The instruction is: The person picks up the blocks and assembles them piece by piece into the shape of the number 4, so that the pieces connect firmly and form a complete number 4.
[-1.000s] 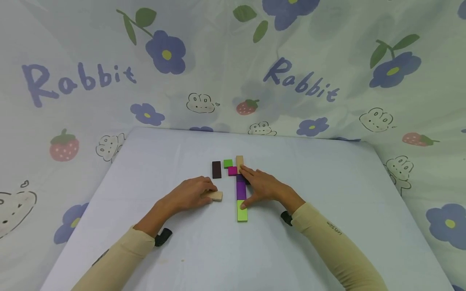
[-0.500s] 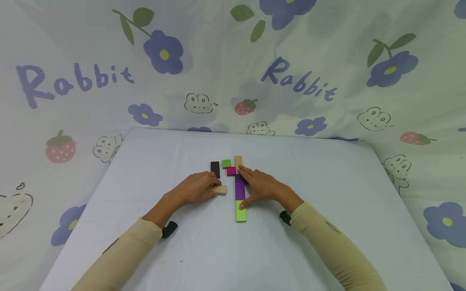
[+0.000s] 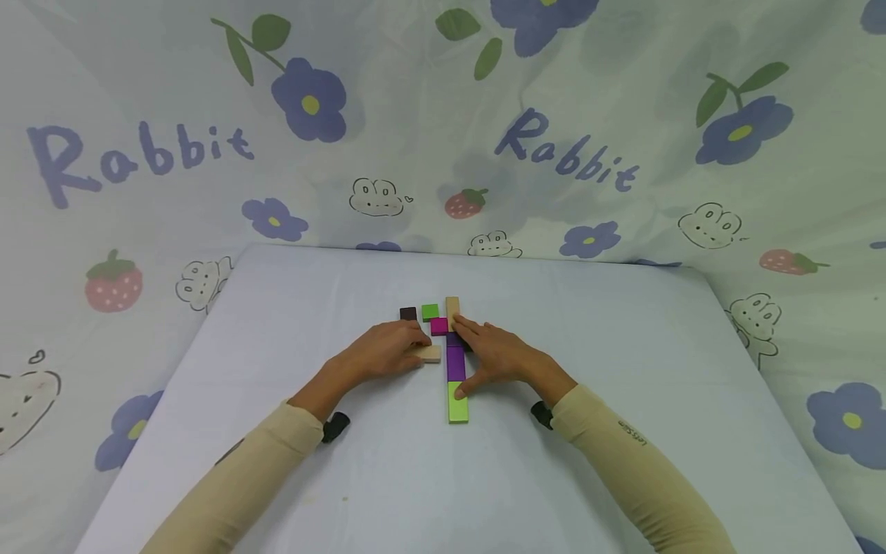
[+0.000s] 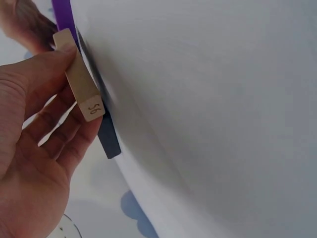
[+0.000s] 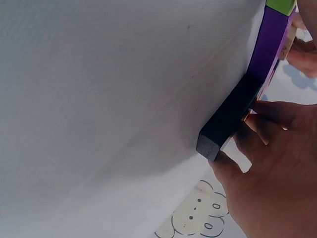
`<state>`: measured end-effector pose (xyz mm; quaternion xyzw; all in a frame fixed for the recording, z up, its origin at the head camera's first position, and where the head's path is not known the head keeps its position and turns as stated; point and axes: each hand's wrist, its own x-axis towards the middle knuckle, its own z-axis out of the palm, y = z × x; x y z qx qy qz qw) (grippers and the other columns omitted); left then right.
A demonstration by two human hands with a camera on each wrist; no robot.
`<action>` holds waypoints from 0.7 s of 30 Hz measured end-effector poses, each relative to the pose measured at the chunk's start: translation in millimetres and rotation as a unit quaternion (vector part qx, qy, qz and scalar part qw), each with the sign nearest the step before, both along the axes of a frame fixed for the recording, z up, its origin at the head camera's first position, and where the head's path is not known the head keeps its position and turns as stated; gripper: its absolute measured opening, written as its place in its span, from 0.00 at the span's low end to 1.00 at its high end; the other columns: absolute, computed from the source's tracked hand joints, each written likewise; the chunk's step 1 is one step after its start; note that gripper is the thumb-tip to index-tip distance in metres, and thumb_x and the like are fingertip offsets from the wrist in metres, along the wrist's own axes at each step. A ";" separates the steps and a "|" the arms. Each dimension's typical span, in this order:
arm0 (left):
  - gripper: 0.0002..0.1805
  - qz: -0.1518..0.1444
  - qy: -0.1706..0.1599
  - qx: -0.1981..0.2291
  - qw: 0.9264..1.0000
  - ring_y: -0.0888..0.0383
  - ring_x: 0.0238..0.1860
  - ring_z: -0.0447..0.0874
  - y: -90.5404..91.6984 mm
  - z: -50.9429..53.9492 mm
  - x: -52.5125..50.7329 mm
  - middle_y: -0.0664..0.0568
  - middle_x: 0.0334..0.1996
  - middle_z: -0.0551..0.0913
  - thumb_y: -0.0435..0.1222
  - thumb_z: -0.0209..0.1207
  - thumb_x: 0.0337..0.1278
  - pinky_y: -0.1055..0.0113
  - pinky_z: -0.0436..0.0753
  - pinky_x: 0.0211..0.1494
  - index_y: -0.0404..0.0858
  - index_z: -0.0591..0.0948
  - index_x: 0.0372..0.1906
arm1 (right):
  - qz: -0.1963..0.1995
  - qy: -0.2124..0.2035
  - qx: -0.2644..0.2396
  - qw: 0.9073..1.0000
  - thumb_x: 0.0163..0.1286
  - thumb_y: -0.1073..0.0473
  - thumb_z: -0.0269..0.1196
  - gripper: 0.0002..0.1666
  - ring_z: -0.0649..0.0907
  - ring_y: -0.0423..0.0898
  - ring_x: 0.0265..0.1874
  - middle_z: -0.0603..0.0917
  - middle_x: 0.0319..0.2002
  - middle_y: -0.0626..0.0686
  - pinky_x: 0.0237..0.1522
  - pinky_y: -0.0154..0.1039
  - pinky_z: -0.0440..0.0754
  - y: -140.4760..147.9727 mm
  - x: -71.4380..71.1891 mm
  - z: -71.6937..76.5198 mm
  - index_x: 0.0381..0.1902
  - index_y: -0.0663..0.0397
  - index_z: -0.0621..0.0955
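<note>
The left hand (image 3: 384,350) pinched a pale wooden block (image 3: 431,354) between thumb and fingers, its numbered end showing in the left wrist view. Compared with a second earlier, hand and block had travelled rightward and farther from the person, so that the block's tip now lay just beside the row of blocks, a narrow gap apart. The right hand (image 3: 501,354) had kept its place, spread along that row, its thumb on a lime block (image 3: 457,402) and a fingertip on a tan block (image 3: 453,308); a dark block (image 5: 228,119) lay against its fingers. Between them stood a purple block (image 3: 455,363), touching the lime one. A magenta block (image 3: 439,326) sat at the tan block's left side, with a green block (image 3: 430,312) just beyond. A brown block (image 3: 408,314), fully visible earlier, was now partly hidden behind the left hand. All rested around the middle of a white tabletop (image 3: 588,462), before a "Rabbit" backdrop (image 3: 429,115).
</note>
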<state>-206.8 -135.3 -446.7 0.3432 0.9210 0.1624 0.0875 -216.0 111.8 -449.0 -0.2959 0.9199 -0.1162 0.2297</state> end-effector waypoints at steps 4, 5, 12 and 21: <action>0.18 0.002 -0.002 -0.001 1.000 0.54 0.50 0.82 3.8 0.9 -2.0 0.49 0.50 0.84 0.37 0.68 0.62 0.57 0.81 0.57 0.37 0.85 0.55 | 0.002 0.002 -0.003 1.000 0.48 0.23 0.73 0.77 0.55 0.54 0.78 0.44 0.82 0.46 0.76 0.51 0.54 0.5 -0.7 -0.9 0.82 0.50 0.48; 0.18 0.002 -0.003 -0.002 1.000 0.53 0.51 0.82 4.7 1.1 -2.5 0.49 0.51 0.84 0.37 0.68 0.62 0.56 0.81 0.58 0.37 0.85 0.55 | 0.003 0.003 -0.003 1.000 0.48 0.23 0.73 0.77 0.55 0.54 0.78 0.44 0.82 0.46 0.76 0.51 0.54 0.6 -0.7 -0.8 0.82 0.50 0.48; 0.19 0.004 -0.010 -0.014 1.000 0.51 0.54 0.81 10.0 1.2 -6.6 0.48 0.53 0.83 0.38 0.68 0.62 0.54 0.79 0.61 0.37 0.85 0.56 | 0.001 0.002 -0.003 1.000 0.47 0.23 0.73 0.77 0.57 0.57 0.78 0.44 0.82 0.46 0.75 0.53 0.56 1.5 0.9 0.2 0.83 0.49 0.48; 0.18 0.011 0.002 -0.027 1.000 0.50 0.56 0.81 12.9 3.1 -11.2 0.46 0.54 0.84 0.38 0.68 0.62 0.53 0.78 0.62 0.36 0.85 0.55 | 0.010 0.006 -0.003 1.000 0.48 0.23 0.72 0.77 0.56 0.54 0.78 0.44 0.82 0.47 0.76 0.51 0.54 1.4 0.6 0.8 0.82 0.51 0.48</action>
